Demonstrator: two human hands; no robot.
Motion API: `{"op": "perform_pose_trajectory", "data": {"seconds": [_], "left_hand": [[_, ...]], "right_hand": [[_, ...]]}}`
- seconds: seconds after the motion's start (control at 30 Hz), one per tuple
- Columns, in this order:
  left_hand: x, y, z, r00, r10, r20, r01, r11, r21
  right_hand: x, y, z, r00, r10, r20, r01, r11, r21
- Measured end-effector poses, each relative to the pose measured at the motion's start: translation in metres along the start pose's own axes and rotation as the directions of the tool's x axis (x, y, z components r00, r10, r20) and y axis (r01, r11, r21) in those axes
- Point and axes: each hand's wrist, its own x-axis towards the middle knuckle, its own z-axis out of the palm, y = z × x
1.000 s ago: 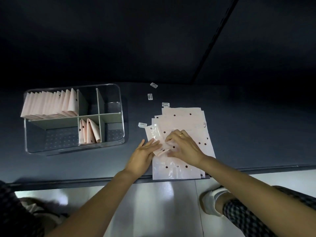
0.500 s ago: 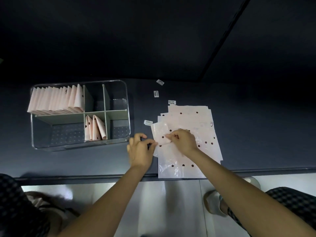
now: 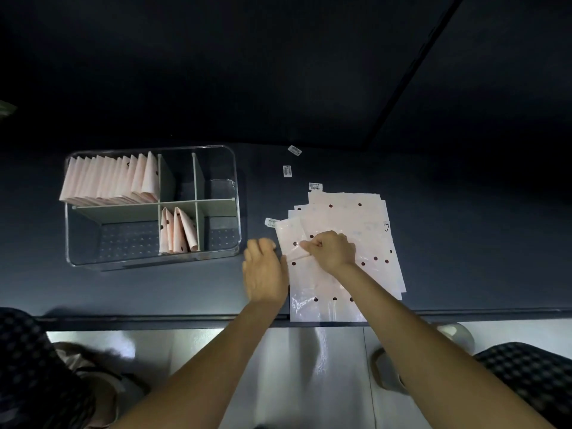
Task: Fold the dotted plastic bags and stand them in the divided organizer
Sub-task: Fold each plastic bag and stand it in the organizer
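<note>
The box sits at the left of the frame on the dark table; it is clear, with walls inside that make small rooms; the upper left room is packed with a row of folded bags, standing up so they lean on each other and do not fall; three more stand in the lower middle room; the other rooms look bare.

A pile of flat bags lies at the middle right, its low edge hanging a bit over the table edge, close to the person so it is easy to reach.

The right hand is curled tight, pinching the top bag's fold near the pile's left side, I think to press the crease; the left hand rests just beside the pile on the table, fingers bent, gripping nothing I can see.

Small stickers lie above the pile.
</note>
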Motion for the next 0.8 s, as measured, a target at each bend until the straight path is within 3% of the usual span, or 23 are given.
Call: {"op": "perform_pose_trajectory", "data": {"seconds": [0.1, 0.17, 0.33, 0.43, 0.53, 0.6, 0.7, 0.8], "left_hand": [[-0.001, -0.013, 0.003, 0.915, 0.364, 0.175, -0.391, 0.906, 0.163], [0.001, -0.021, 0.004, 0.869, 0.414, 0.271, -0.475, 0.851, 0.222], [0.008, -0.023, 0.001, 0.855, 0.454, 0.250, -0.510, 0.822, 0.253], [0.011, -0.014, -0.012, 0.841, 0.525, 0.130, -0.540, 0.825, 0.164], [0.013, -0.007, -0.024, 0.868, 0.490, -0.076, -0.490, 0.871, 0.017], [0.013, -0.002, -0.034, 0.897, 0.429, -0.107, -0.439, 0.891, -0.113], [0.011, 0.002, -0.050, 0.932, 0.333, -0.143, -0.357, 0.911, -0.207], [0.009, -0.001, -0.066, 0.948, 0.255, -0.189, -0.298, 0.919, -0.258]], "right_hand": [[0.001, -0.002, -0.003, 0.999, 0.037, 0.030, -0.037, 0.999, 0.018], [0.002, -0.005, -0.004, 0.997, 0.060, 0.050, -0.061, 0.998, 0.017], [0.003, -0.009, -0.016, 0.986, 0.030, 0.165, -0.055, 0.988, 0.144], [-0.001, -0.013, -0.029, 0.969, 0.005, 0.249, -0.085, 0.947, 0.310], [-0.009, -0.012, -0.045, 0.928, 0.004, 0.373, -0.231, 0.792, 0.566], [-0.017, -0.014, -0.059, 0.906, -0.003, 0.423, -0.313, 0.669, 0.674], [-0.033, -0.028, -0.067, 0.951, 0.068, 0.302, -0.295, 0.498, 0.816], [-0.059, -0.053, -0.051, 0.999, 0.031, 0.042, -0.052, 0.605, 0.795]]}}
